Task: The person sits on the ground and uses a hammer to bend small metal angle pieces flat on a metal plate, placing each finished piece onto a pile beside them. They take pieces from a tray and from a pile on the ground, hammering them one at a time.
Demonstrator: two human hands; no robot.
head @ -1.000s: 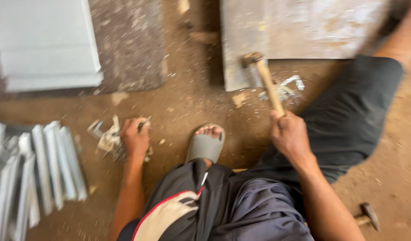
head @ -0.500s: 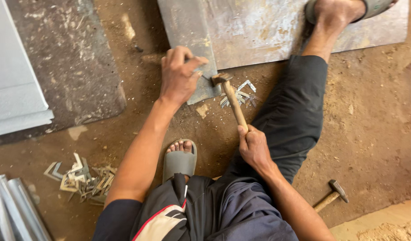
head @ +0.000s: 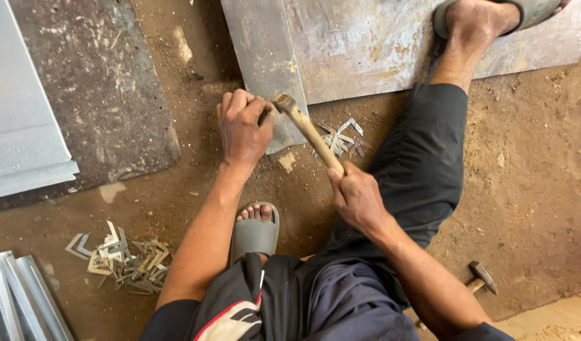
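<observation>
Head view, looking down on a dirt floor (head: 530, 189). Left hand (head: 243, 126) clenched into a fist, knuckles up, pressed on the lower end of a narrow grey metal sheet (head: 265, 57); cannot tell whether anything small sits inside the fist. Right hand (head: 353, 192) wrapped tight around the lower end of a wooden-handled hammer (head: 306, 126), handle slanting up and left, head right beside the left thumb, at the sheet's lower edge.

Judged as a short striking stroke at that edge. To do it well:
- Pin the sheet flat with the left fist so it cannot skip.
- Tuck the left thumb away from the hammer head; very little room between them.
- Strike from the wrist, short and square, face flat to the metal.
- Mind the bent leg just beside the handle's swing.

Hammer head touching or nearly touching the left fingers; handle end enclosed by the right fingers. Narrow sheet lying against a larger stained plate (head: 366, 44), with small metal offcuts (head: 341, 142) just right of the handle. Second hammer (head: 480, 278) well apart, lower right. Sandalled foot (head: 255, 233) between the arms; heap of angled scraps (head: 126, 259) lower left.
</observation>
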